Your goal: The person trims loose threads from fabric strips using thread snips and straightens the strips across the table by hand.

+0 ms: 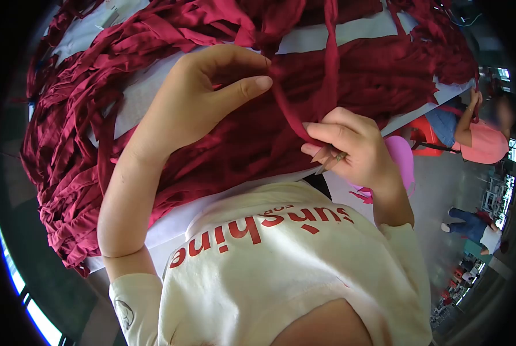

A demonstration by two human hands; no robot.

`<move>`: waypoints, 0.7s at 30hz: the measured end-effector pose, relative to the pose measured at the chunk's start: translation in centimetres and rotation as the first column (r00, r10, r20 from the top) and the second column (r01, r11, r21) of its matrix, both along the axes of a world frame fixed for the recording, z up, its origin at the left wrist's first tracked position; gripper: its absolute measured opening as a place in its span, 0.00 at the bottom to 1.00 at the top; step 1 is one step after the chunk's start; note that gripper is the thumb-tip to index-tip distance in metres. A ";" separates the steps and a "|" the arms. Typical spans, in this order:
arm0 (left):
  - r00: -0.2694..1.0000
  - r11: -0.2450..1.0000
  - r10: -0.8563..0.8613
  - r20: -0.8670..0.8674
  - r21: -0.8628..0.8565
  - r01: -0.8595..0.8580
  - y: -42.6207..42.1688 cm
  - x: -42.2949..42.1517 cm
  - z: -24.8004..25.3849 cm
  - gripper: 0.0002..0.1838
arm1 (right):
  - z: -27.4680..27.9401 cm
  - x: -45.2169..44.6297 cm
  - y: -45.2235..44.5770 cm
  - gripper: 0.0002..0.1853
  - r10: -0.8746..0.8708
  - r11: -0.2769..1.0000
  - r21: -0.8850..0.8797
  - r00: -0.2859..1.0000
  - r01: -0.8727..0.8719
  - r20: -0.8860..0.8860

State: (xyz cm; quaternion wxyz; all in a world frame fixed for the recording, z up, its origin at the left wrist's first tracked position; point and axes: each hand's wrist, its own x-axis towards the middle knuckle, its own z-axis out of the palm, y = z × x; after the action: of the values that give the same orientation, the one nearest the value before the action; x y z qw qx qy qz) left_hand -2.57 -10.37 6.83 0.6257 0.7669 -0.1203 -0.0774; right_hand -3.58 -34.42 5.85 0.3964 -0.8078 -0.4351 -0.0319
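Observation:
My left hand [211, 95] is curved, with its index fingertip and thumb at a dark red fabric strip [288, 111]; its other fingers are hidden. The strip runs down from the bunched cloth to my right hand [353, 144], which pinches its lower end between thumb and bent index finger. A small pointed metal tool, looking like thread snips [324, 165], is tucked in that same right hand. Both hands are above a broad heap of dark red cloth pieces [229, 138]. Another long strip [331, 57] hangs just above my right hand.
The heap lies on a white-topped table [350, 30]. More bunched red strips [76, 155] reach past the left edge. At right, a seated person in a pink top [486, 141] handles red cloth. A pink round object [401, 161] stands beside the table; another person [471, 225] is farther off.

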 end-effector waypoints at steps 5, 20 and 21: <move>0.964 0.912 0.063 -0.256 -0.378 -0.160 -0.4 -1.5 0.6 0.16 | -0.3 0.2 1.1 0.13 0.132 0.988 -0.070 0.991 -0.134 -0.030; 0.993 0.978 0.010 -0.115 -0.206 -0.033 0.3 -1.1 -1.2 0.07 | 1.7 -0.1 1.7 0.16 0.115 0.993 0.036 0.990 -0.112 -0.085; 0.990 0.973 -0.020 -0.138 -0.228 -0.013 0.8 -1.1 -1.3 0.05 | 1.8 -0.1 1.7 0.15 0.124 0.992 0.016 0.990 -0.123 -0.064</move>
State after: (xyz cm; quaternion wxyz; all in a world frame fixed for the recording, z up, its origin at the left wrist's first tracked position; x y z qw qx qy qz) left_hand -3.71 -9.54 5.53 0.7166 0.6822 -0.0857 -0.1176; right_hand -3.63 -32.71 7.63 0.4163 -0.7776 -0.4709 0.0165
